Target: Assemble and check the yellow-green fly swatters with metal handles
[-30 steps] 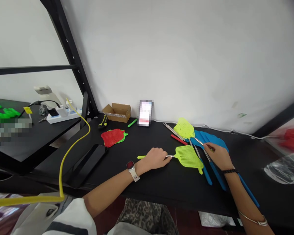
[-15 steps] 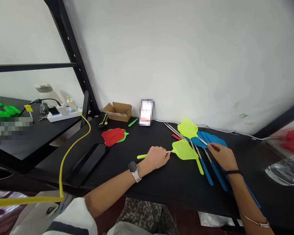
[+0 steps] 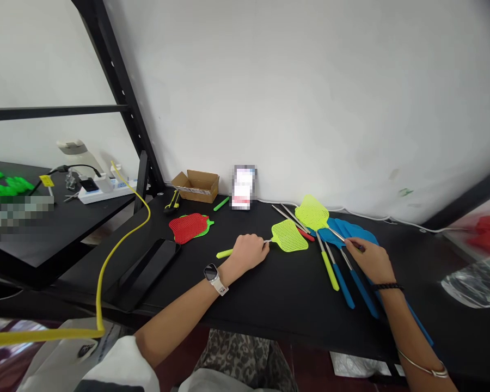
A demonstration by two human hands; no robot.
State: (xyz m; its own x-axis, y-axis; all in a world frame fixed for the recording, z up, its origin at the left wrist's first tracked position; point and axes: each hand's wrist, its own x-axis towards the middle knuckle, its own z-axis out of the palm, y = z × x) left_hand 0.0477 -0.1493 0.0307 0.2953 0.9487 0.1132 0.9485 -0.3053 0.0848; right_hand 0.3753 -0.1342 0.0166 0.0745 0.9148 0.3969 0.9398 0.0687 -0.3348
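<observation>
My left hand (image 3: 250, 251) is closed around the metal shaft of a yellow-green fly swatter (image 3: 289, 236), held over the black table. Its mesh head points right, and its handle end sticks out left of my fist. My right hand (image 3: 369, 261) is closed on the metal shaft of a second yellow-green fly swatter (image 3: 311, 211), whose handle end is mostly hidden by my fingers. Beneath that swatter lie blue fly swatters (image 3: 353, 231) with their handles toward me. A yellow-green handle (image 3: 330, 269) lies beside the blue ones.
Red and green swatter heads (image 3: 189, 227) lie at left, near a black phone (image 3: 149, 272). Along the wall stand an open cardboard box (image 3: 198, 188) and a lit screen (image 3: 244, 188). Metal rods (image 3: 289, 218) and a green handle (image 3: 221, 203) lie nearby. A yellow cable (image 3: 106, 267) hangs at left.
My left hand has moved left and slightly away from me with its swatter, drawing the mesh head off the yellow-green handle and uncovering more of the red handle. My right hand has barely moved.
</observation>
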